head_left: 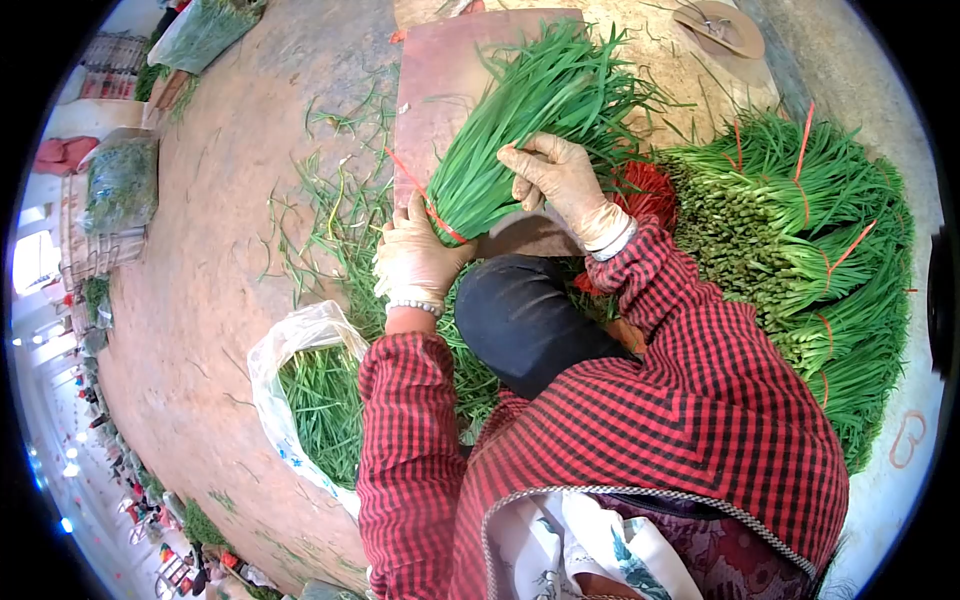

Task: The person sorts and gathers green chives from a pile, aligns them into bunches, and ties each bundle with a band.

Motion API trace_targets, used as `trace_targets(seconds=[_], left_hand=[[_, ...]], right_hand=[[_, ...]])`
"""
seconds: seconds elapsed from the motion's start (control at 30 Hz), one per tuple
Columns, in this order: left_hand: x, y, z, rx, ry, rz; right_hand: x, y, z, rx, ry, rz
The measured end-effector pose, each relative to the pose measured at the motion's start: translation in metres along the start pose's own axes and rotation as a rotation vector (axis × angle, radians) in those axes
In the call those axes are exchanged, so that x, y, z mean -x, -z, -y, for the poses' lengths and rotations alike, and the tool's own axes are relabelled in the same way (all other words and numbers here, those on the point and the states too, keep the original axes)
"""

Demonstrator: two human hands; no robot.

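Note:
A bunch of green garlic chives (500, 130) lies slanted across a reddish board, its leaves fanning out toward the top. A red tie (440, 218) circles its lower end, with one loose end sticking up to the left. My gloved left hand (415, 252) is closed around the bunch beside this tie. Over the leaves' right side is my gloved right hand (562, 185), its fingers curled in and pinched. Whether anything thin is between those fingertips I cannot make out. The cut ends of the held bunch are mostly hidden by my left hand and knee.
Stacked tied bunches of chives (800, 240) stand at my right. A heap of red ties (648, 195) lies near my right wrist. Loose chives fill a white plastic bag (265, 365) at my left. Stray leaves (340, 200) litter the floor. The reddish board (435, 75) lies ahead.

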State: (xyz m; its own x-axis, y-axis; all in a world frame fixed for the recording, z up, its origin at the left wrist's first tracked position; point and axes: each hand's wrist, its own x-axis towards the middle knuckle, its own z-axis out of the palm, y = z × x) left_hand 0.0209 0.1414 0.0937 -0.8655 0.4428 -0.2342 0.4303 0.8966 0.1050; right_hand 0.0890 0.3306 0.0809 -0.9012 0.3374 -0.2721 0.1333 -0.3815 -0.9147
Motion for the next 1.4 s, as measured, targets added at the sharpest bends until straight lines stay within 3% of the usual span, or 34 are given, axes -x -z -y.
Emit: trace_targets(seconds=[0.33, 0.4, 0.53, 0.77, 0.97, 1.07, 1.1, 1.17, 1.2, 1.23, 1.3, 1.33, 1.37, 1.4], left_hand=[[-0.001, -0.006, 0.006, 0.029, -0.026, -0.058], [-0.001, -0.004, 0.005, 0.031, -0.020, -0.054], [0.000, 0.001, 0.002, 0.015, -0.005, -0.005], [-0.001, 0.003, 0.003, 0.054, -0.003, 0.020], [-0.009, 0.010, 0.007, 0.101, -0.013, 0.092], [-0.016, 0.012, 0.013, 0.182, -0.020, 0.108], [-0.019, 0.012, 0.016, 0.185, -0.003, 0.115], [-0.028, 0.010, 0.022, 0.264, -0.004, 0.164], [-0.032, 0.009, 0.025, 0.293, 0.010, 0.193], [-0.035, 0.006, 0.028, 0.297, 0.024, 0.199], [-0.039, 0.001, 0.031, 0.317, 0.005, 0.220], [-0.033, 0.011, 0.023, 0.282, 0.042, 0.235], [-0.028, 0.014, 0.018, 0.287, 0.048, 0.241], [-0.021, 0.015, 0.013, 0.231, 0.052, 0.176]], right_hand=[[-0.003, 0.006, 0.004, -0.093, 0.021, -0.076], [-0.004, 0.009, 0.003, -0.266, -0.008, 0.076], [-0.004, -0.001, 0.009, -0.067, 0.071, 0.034], [-0.005, -0.013, 0.014, -0.135, 0.179, -0.009], [0.004, -0.020, 0.024, -0.014, 0.228, 0.019], [0.011, -0.033, 0.031, 0.354, 0.612, 0.137], [0.010, -0.038, 0.036, 0.351, 0.600, 0.151], [0.006, -0.049, 0.047, 0.573, 1.080, 0.251], [-0.001, -0.054, 0.036, 0.272, 0.836, 0.323], [-0.002, -0.057, 0.036, 0.267, 0.825, 0.334], [-0.007, -0.062, 0.041, -0.466, 0.445, 0.469], [-0.027, -0.056, 0.030, 0.271, 0.907, 0.249], [-0.025, -0.061, 0.037, 0.272, 0.899, 0.255], [-0.022, -0.065, 0.047, 0.352, 0.740, 0.231]])
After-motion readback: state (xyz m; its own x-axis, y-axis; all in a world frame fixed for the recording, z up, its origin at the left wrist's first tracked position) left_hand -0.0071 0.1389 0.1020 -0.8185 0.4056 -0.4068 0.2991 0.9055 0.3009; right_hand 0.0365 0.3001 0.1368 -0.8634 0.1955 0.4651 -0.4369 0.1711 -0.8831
